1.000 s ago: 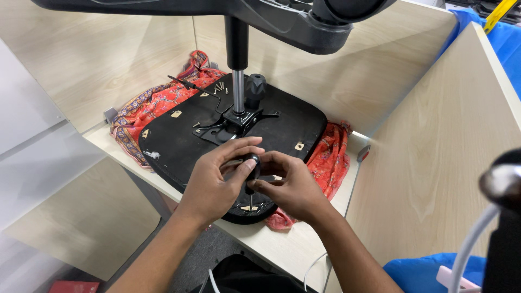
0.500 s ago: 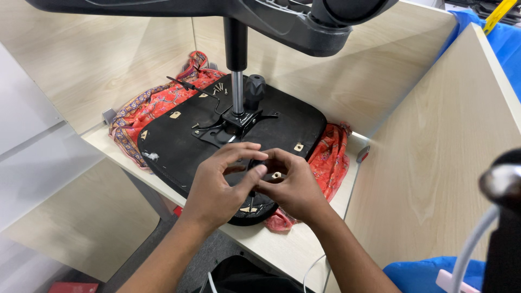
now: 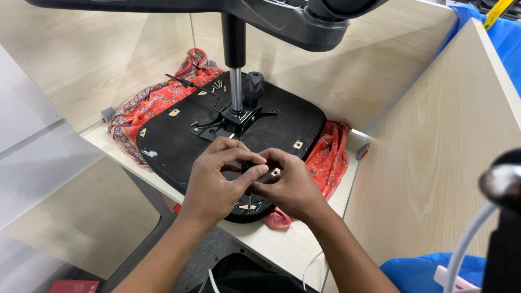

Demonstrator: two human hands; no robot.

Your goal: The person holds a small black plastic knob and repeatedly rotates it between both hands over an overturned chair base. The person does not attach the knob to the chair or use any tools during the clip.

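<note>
I have both hands together over the near edge of the upturned black chair seat [image 3: 179, 146], which lies on a red patterned cloth [image 3: 157, 100] on the tabletop [image 3: 287, 249]. My left hand [image 3: 214, 179] and my right hand [image 3: 287, 187] are each pinched narrow on one small dark fitting [image 3: 248, 169], thumbs and forefingers meeting on it just above the seat; it is too small and too covered to say exactly what kind of part it is. I judge I am in the middle of working this small piece with my fingertips, and the next move would call for a steady pinch and lining it up squarely, since a slip could drop it onto the seat. Beyond my hands the metal mechanism plate [image 3: 236, 119] sits at the seat's middle with the gas column [image 3: 235, 70] standing upright from it and a black knob [image 3: 253, 86] just to its right. Loose screws [image 3: 218, 85] lie on the far part of the seat, left of the column. I see no packages or signs; small pale tags [image 3: 298, 145] are set into the seat, and blue plastic [image 3: 429, 268] shows near right
</note>
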